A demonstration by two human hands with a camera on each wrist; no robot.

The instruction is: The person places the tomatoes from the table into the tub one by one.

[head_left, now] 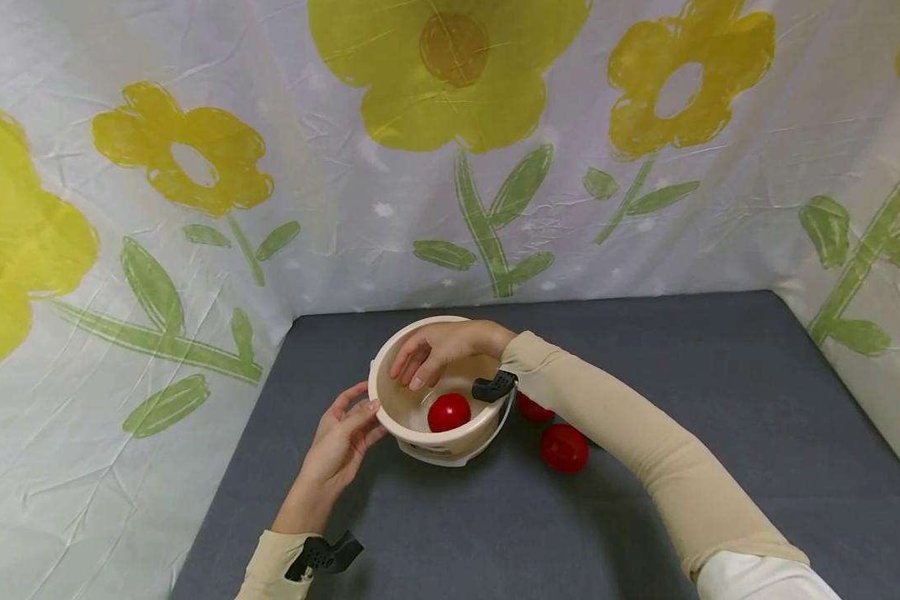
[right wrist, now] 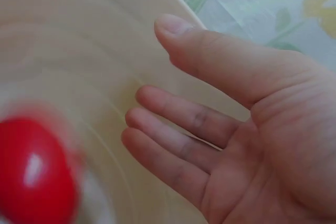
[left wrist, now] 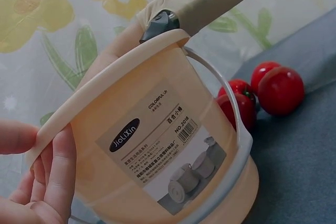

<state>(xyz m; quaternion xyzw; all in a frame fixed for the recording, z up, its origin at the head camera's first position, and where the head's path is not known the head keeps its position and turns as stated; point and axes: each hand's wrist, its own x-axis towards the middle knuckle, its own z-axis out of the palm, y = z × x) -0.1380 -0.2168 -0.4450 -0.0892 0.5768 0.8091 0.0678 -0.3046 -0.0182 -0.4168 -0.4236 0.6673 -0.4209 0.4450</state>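
Observation:
A cream plastic bucket [head_left: 386, 387] stands on the cloth, its mouth tilted toward the left hand in the left wrist view. The left hand [head_left: 342, 442] pinches its rim, thumb on one side and fingers against the outer wall. Over the bucket's mouth reaches the right hand [head_left: 442, 348], fingers loosely spread and palm bare in the right wrist view. Inside lies a red tomato [head_left: 448, 412], apart from the right fingers and blurred in the right wrist view [right wrist: 37, 171]. A printed label [left wrist: 163, 145] covers the outer wall.
Several more tomatoes [head_left: 565, 448] lie on the dark grey cloth [head_left: 450, 542] right of the bucket, partly under the right forearm. The bucket's white handle [left wrist: 239, 103] hangs down its side. Behind, a flower-printed curtain [head_left: 345, 208] borders the table.

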